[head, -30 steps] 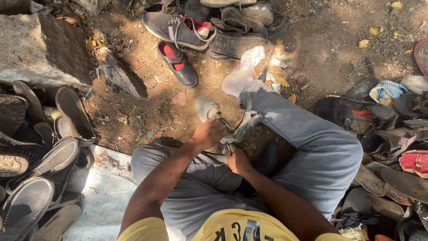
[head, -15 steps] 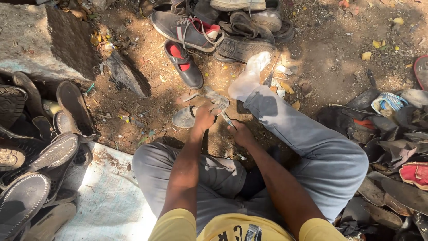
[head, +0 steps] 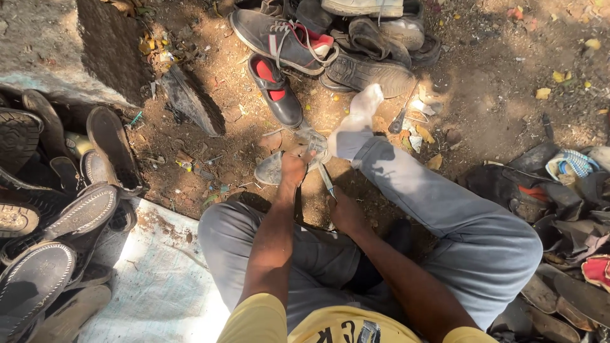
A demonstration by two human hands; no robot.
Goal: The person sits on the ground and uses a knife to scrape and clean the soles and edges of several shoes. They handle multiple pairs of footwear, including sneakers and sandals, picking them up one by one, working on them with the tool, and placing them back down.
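Head view shows our left hand (head: pixel 295 168) closed around a grey shoe (head: pixel 272 170), fingers wrapped over its upper so it lies pinned on the dirt just past our knees, at twelve o'clock from our lap. Our right hand (head: pixel 346 213) is curled tight around the handle of a thin blade (head: pixel 326 181), whose pale metal points up toward the shoe; whether its tip touches the shoe we cannot tell. Beside the left hand at one o'clock sits a crumpled clear plastic piece (head: pixel 314 138), touching the shoe's far end.

Our legs wear soft grey trousers, and a white sock (head: pixel 357 121) covers the outstretched foot. At eleven o'clock lies a glossy black shoe with red lining (head: pixel 274 89), and beyond it a grey sneaker (head: pixel 279 39) with pale laces. Ribbed dark soles (head: pixel 57 216) are heaped at nine o'clock, partly on a worn white sheet (head: pixel 159 279). The ground is dry brown earth (head: pixel 495 82) strewn with yellow leaves, outdoors in patchy sunlight.
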